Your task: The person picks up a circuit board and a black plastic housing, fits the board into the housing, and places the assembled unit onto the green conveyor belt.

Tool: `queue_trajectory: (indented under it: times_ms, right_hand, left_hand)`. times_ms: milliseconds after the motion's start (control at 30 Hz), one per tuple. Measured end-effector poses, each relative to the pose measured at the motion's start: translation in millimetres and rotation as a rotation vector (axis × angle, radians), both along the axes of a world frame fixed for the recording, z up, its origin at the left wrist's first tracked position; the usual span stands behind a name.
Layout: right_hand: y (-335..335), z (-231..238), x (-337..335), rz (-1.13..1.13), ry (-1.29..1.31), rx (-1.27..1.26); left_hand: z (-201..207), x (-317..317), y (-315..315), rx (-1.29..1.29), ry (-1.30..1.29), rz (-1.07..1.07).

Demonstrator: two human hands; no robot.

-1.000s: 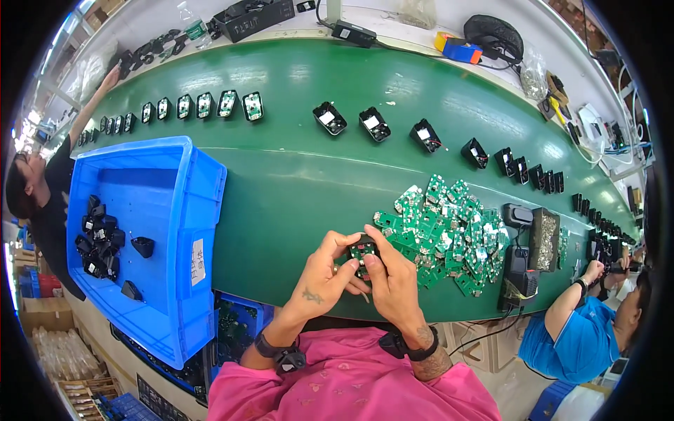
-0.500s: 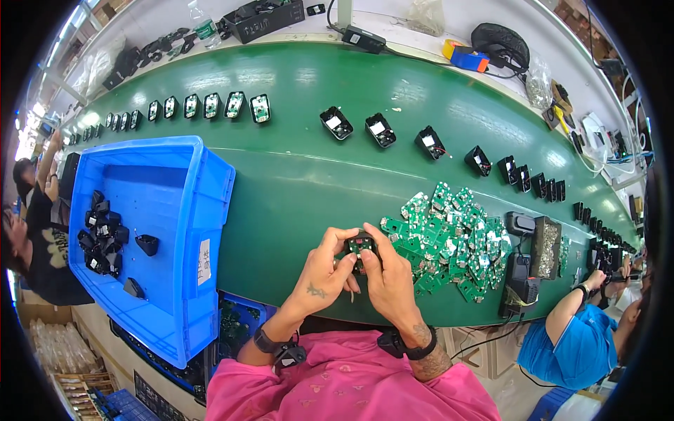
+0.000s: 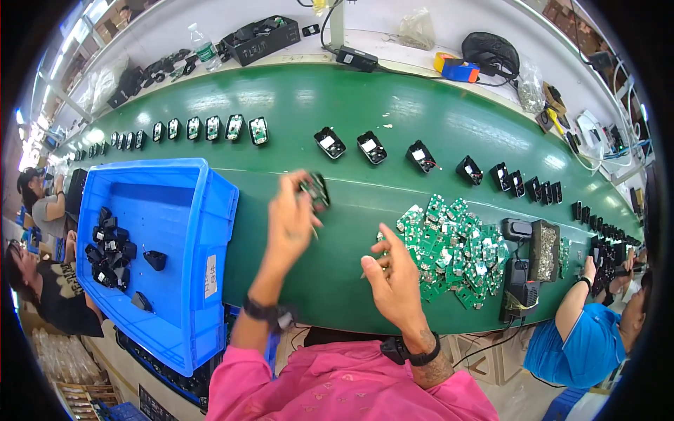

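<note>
Left hand (image 3: 290,221): grip closed around a black housing (image 3: 316,191) with a green board visible inside. The housing was held at an angle above the middle of the green tabletop (image 3: 330,288), right of the blue bin (image 3: 213,235) and nearer the wearer than the far rows. Blurred; whether it touched the surface could not be told.

Right hand (image 3: 395,281): grip released, thumb and forefinger parted, just left of a heap of green circuit boards (image 3: 456,252).

Far rows: on the left, board-fitted housings (image 3: 213,128) stood in a line; farther right, black housings (image 3: 372,146) with white patches inside lay spaced apart. Dark parts (image 3: 105,252) were clustered in the bin. Beyond the heap sat a dark tray (image 3: 533,263) of small pieces. A co-worker in a blue shirt (image 3: 583,347) worked at right.
</note>
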State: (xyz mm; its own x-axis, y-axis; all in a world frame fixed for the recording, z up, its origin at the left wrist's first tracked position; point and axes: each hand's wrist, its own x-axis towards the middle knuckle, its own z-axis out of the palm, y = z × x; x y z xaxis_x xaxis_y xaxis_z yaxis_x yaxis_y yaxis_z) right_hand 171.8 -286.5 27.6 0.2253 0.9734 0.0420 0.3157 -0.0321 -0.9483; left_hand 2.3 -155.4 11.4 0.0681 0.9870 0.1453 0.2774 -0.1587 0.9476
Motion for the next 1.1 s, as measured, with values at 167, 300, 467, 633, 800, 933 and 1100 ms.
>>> queue_trajectory:
  times_ms: [167,300,467,633,800,933,1100]
  right_hand:
    - [-15,6,24,0.045,-0.092,0.021]
    - [-17,-3,45,-0.011,-0.291,0.059]
    - [-6,-15,79,-0.167,-0.738,0.03]
    - [23,-5,62,-0.135,-0.77,-0.213]
    - [35,0,63,-0.047,-0.74,-0.558]
    - [26,-20,72,-0.175,-0.657,-0.104]
    - [21,-25,81,-0.169,-0.41,0.009]
  left_hand:
    - [-42,-30,125,0.005,0.067,0.086]
    - [-50,-31,150,0.136,0.274,0.224]
    - [-18,21,104,0.417,0.534,0.091]
    - [-41,34,107,0.328,0.623,0.152]
    - [-36,37,106,0.257,0.628,0.154]
    - [-14,38,60,0.216,0.412,0.112]
    - [-14,26,-2,0.089,0.073,-0.238]
